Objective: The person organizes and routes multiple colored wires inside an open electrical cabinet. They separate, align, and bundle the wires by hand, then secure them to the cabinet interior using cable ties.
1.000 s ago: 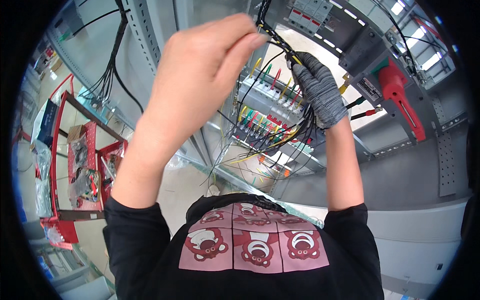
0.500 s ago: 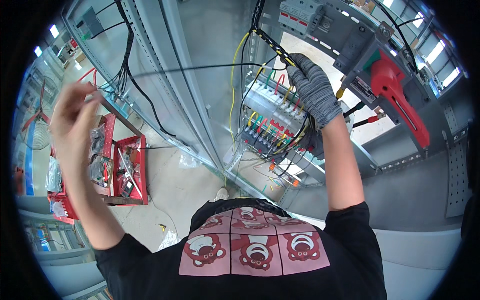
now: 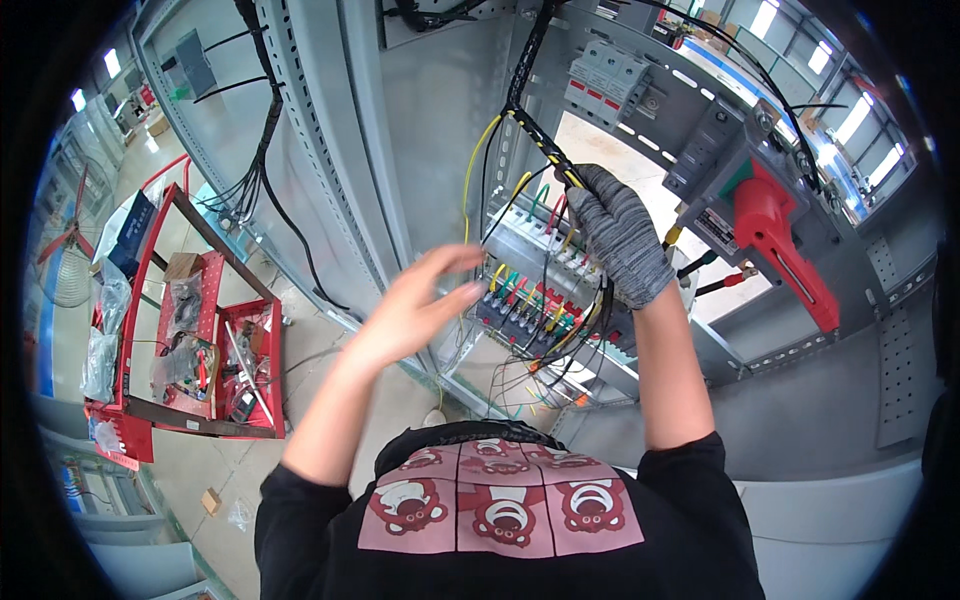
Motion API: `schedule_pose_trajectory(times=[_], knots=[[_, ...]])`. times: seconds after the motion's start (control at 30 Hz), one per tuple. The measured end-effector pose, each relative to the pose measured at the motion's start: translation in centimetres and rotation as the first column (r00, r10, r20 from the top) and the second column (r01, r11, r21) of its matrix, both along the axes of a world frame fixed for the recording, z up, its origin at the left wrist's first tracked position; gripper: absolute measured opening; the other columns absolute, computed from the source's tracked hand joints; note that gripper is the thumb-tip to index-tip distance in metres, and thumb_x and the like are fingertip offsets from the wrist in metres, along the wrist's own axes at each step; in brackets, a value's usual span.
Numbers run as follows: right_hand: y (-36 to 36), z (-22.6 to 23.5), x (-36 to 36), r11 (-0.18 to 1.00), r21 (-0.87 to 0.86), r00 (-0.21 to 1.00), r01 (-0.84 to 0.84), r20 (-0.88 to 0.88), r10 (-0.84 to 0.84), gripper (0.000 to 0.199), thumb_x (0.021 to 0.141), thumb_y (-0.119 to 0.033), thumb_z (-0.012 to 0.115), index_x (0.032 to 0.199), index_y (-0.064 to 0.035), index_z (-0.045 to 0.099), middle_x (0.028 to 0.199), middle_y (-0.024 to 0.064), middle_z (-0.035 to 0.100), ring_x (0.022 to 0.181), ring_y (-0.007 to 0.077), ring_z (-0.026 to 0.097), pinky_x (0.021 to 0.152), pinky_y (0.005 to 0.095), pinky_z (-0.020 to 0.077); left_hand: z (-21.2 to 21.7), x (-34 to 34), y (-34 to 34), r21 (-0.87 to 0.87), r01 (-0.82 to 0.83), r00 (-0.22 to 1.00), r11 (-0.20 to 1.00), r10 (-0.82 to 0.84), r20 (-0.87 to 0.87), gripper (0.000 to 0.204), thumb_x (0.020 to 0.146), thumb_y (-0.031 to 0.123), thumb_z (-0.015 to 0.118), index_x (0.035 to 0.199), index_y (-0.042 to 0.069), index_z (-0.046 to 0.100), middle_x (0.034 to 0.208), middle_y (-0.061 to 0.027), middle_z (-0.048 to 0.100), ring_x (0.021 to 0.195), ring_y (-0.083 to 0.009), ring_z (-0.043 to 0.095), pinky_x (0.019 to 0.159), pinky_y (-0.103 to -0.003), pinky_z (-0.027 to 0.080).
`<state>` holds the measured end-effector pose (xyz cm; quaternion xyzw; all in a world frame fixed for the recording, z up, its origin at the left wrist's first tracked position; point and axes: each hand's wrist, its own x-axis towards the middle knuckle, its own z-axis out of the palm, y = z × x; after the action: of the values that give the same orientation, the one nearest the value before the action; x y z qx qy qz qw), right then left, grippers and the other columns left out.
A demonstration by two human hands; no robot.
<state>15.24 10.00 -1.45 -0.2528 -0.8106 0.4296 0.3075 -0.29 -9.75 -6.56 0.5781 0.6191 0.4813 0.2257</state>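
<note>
My right hand point(image 3: 622, 238), in a grey knitted glove, is closed around a black-wrapped wire bundle point(image 3: 541, 143) with a yellow strand along it. My bare left hand point(image 3: 420, 305) is slightly blurred, its thumb and fingers apart, just left of the terminal rows. A thin black wire point(image 3: 497, 227) runs close to its fingertips; no grip on it shows. Below the glove, a row of breakers point(image 3: 535, 250) carries yellow, green and red wires. Under it lies a second row of colored wire ends point(image 3: 528, 312). Loose wires point(image 3: 598, 318) loop down beside them.
A red-handled switch point(image 3: 785, 235) juts out at the right. Above is a grey fuse holder point(image 3: 607, 82). The cabinet's door frame point(image 3: 365, 150) stands at left with a hanging black harness point(image 3: 262, 170). Beyond it is a red tool cart point(image 3: 278, 365) with parts.
My left hand has swung from the far left in to the terminal rows. The black wire stretched leftward is no longer drawn out. My right hand stays at the bundle.
</note>
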Motion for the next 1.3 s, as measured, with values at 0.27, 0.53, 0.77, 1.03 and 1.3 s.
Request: schedule_pose_trajectory(times=[0.27,0.53,0.77,1.03,1.3], knots=[[-1.6,1.2,0.4,0.999,-0.036,0.997,0.007,-0.073,-0.009,0.028,0.094,-0.021,0.052,0.111,-0.0011,0.060,0.072,-0.0021,0.054,0.062,0.0046,0.045,0.053,0.0197,0.0380,3.2,3.2,10.1,0.245,-0.077,0.982,0.966,0.031,0.187,0.020,0.094,0.015,0.050,0.109,0.002,0.053,0.086,-0.0158,0.063,0.069,-0.0304,0.062,0.063,-0.039,0.047],[-2.9,2.2,-0.4,0.990,-0.115,0.997,0.082,0.002,-0.082,0.026,0.092,-0.014,0.053,0.111,0.0030,0.059,0.081,0.0056,0.062,0.073,0.0091,0.055,0.068,0.0234,0.0467,3.8,-0.1,8.7,0.262,-0.067,0.987,0.963,0.102,-0.125,0.018,0.090,0.010,0.055,0.105,0.006,0.064,0.074,-0.0131,0.062,0.059,-0.0172,0.056,0.057,-0.028,0.044],[-3.0,2.0,-0.5,0.985,0.078,0.986,0.155,0.053,-0.160,0.024,0.091,-0.014,0.054,0.106,0.0035,0.060,0.085,0.0123,0.065,0.077,0.0150,0.059,0.073,0.0288,0.0487,4.6,-1.2,7.5,0.168,0.030,0.997,0.985,-0.018,-0.073,0.019,0.088,0.009,0.058,0.105,0.003,0.064,0.075,-0.0079,0.065,0.062,-0.0086,0.054,0.059,-0.024,0.043],[-4.1,2.9,-1.0,0.989,-0.058,0.990,0.134,-0.034,-0.136,0.025,0.092,-0.016,0.055,0.110,-0.0002,0.061,0.082,0.0025,0.059,0.077,0.0083,0.050,0.073,0.0234,0.0443,4.3,-2.2,7.0,0.255,-0.046,0.976,0.966,0.098,-0.194,0.019,0.089,0.008,0.055,0.104,0.005,0.065,0.065,-0.0110,0.057,0.052,-0.0135,0.050,0.052,-0.028,0.040],[-2.3,1.2,-0.7,0.988,0.069,0.990,0.137,0.008,-0.138,0.026,0.092,-0.016,0.053,0.109,0.0019,0.061,0.075,0.0085,0.064,0.067,0.0120,0.056,0.066,0.0275,0.0476,3.8,-1.6,6.7,0.145,-0.026,0.991,0.989,0.045,-0.129,0.021,0.090,0.012,0.052,0.108,0.007,0.061,0.068,-0.0116,0.058,0.060,-0.0225,0.055,0.059,-0.032,0.042]])
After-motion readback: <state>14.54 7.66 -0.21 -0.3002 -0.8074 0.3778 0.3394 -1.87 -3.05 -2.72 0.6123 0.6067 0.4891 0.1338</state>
